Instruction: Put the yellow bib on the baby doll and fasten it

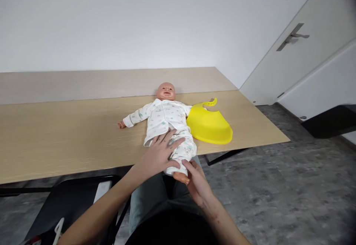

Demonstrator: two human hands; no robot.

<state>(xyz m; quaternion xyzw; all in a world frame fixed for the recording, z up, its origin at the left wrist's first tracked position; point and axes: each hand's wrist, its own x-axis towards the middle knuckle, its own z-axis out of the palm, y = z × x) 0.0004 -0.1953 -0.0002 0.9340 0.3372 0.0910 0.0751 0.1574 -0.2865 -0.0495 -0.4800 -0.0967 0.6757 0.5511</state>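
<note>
surface (69, 133): wide, pale wood look, takes the whole load apart from one overhanging leg.

doll (167, 108): face up on it, head to the far side, lower body at the near edge. that layout puts the legs closest to both hands, probably why it's set so.

yellow bib (210, 128): lying on the surface right beside the doll, covering the end of one sleeve. within easy reach, out of the way of the legs.

white printed trousers (185, 150): on the doll, bunched along the leg, so the cloth looks slack.

left hand (158, 151): palm down, fingers fanned across the doll's lower belly and thigh. no grip visible; reads as steadying.

right hand (197, 181): half curled at the trouser cuff, thumb on top. fingers partly hidden, can't tell if it's pinching cloth or just supporting the leg.

foot (181, 177): bare, sticking out of the cuff between the hands.
</note>
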